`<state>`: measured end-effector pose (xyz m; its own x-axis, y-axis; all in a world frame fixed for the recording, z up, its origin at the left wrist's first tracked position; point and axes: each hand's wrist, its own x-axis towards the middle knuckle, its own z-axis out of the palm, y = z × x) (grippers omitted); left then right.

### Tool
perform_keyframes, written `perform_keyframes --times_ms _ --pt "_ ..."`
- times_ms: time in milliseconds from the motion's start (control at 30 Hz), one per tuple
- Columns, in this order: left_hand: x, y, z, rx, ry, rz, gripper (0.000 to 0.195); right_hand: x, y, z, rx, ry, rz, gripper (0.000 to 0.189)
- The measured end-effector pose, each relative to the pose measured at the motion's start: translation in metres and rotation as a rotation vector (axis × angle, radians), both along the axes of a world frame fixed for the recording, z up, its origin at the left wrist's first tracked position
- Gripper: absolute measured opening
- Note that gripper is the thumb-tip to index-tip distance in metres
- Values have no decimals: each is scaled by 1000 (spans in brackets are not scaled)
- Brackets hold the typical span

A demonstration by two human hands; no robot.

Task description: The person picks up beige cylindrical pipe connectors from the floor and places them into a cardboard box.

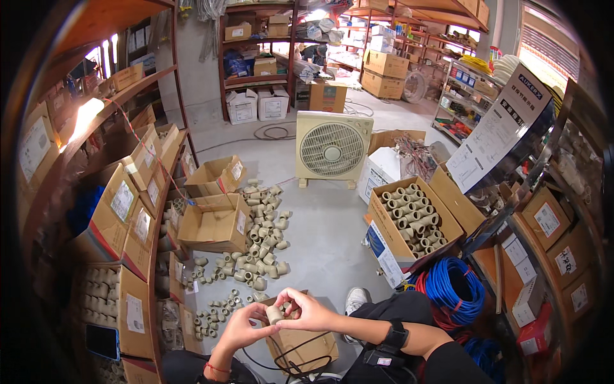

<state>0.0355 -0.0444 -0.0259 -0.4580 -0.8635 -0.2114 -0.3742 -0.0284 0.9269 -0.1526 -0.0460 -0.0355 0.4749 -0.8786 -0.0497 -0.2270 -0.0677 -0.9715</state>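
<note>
A beige plastic pipe fitting (274, 315) is held between the fingertips of both hands. My right hand (309, 313) grips it from the right with thumb and index finger. My left hand (243, 324) meets it from the left, its thumb tip close to the right thumb. Just below them sits a cardboard box (307, 346), partly hidden by the hands and black cables (300, 360). Beige fittings show inside that box behind the fingers. Left of the hands, small pipe fittings (218, 309) lie loose on the floor.
Larger elbow fittings (261, 240) are heaped beside an open carton (216, 223). A box fan (332, 150) stands ahead. At right are a carton of fittings (410, 218) and blue coiled cable (448, 288). Loaded shelving flanks both sides; a phone (102, 342) rests at left.
</note>
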Motion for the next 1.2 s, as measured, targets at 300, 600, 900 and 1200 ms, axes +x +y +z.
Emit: perform_keyframes --times_ms 300,600,900,1200 --pt "1 -4 -2 123 258 92 42 -1 -3 -3 109 -141 23 43" --pt "-1 -7 -1 111 248 19 42 -5 -5 3 105 -113 -44 36" --pt "0 -7 -3 82 237 34 37 -5 -1 6 160 -85 -29 36" --pt "-1 -6 -1 73 301 96 36 -1 -1 6 231 -271 -31 36"
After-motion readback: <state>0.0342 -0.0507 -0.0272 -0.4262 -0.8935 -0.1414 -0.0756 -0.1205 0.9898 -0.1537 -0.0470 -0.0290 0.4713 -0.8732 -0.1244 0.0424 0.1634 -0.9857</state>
